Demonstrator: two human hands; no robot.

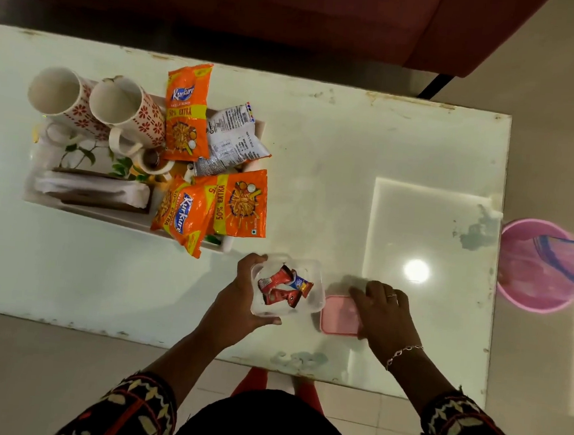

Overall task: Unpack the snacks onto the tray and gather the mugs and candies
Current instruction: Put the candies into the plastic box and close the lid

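Tray (40, 194): two patterned mugs (91, 106) and four snack packets (214, 163) already on it (unpacking looks done). Candies (283, 285): in a clear tub (317, 288) just beside the tray, left hand (243, 296) clasped round it. Pink lid (339, 314): on the table (317, 158), right hand (383, 304) spread flat on it. Left: tub onto tray, probably.

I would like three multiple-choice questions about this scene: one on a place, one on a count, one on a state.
1. Where does the pink plastic lid lie?
A on the white table
B on the tray
C in the bucket

2. How many orange snack packets show?
A one
B three
C five

3. The clear plastic candy container is:
A closed
B open
C overturned

Answers:
1 A, it lies flat under the right hand.
2 B, three lie at the white tray.
3 B, the left hand holds it lidless.
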